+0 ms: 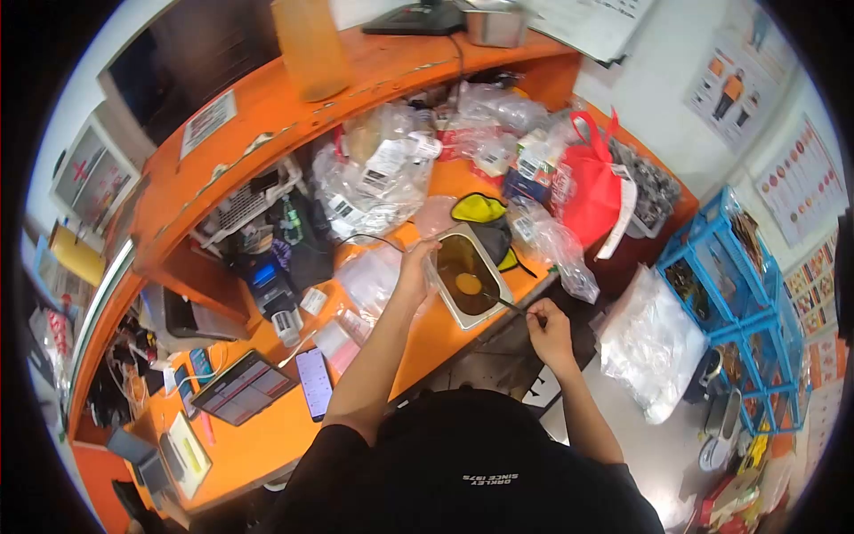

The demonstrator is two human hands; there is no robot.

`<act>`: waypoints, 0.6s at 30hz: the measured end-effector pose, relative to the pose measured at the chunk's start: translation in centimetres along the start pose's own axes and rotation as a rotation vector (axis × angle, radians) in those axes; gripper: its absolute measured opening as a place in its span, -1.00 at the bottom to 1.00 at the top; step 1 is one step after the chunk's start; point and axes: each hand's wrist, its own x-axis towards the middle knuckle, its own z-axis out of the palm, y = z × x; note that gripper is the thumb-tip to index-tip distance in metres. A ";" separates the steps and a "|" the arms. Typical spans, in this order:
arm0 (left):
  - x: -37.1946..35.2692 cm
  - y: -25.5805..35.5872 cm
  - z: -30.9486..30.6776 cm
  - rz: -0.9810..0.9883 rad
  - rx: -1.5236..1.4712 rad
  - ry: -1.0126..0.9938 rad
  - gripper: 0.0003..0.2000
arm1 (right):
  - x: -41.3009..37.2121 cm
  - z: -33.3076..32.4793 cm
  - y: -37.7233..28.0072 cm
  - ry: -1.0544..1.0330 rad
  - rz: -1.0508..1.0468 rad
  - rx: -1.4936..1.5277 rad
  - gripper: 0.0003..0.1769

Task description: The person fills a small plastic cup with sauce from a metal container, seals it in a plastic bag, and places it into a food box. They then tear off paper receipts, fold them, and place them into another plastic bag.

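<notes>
At counter's front edge, in middle of metal tray — orange lump, apparently inside clear bag. Thin tool lies with long axis from lump down-right to right hand, fingers pinching its outer end. Left hand at tray's left rim, fingers closed on bag edge — nearer lump than right hand. Red bag beyond.

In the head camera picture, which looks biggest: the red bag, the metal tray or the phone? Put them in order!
1. red bag: largest.
2. metal tray: in the middle.
3. phone: smallest, even though it lies nearer the camera.
</notes>
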 end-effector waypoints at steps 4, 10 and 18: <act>0.0 1.2 -1.4 -0.058 -0.122 0.008 -0.78 | 0.8 0.7 0.8 0.040 -0.109 -0.019 -0.94; -0.3 1.3 -2.0 -0.101 -0.145 -0.023 -0.78 | 1.9 1.1 2.3 -0.046 -0.114 0.068 -0.89; -3.4 1.8 -4.0 0.540 0.599 0.354 -0.45 | 1.5 1.2 0.5 -0.050 -0.102 0.005 -0.90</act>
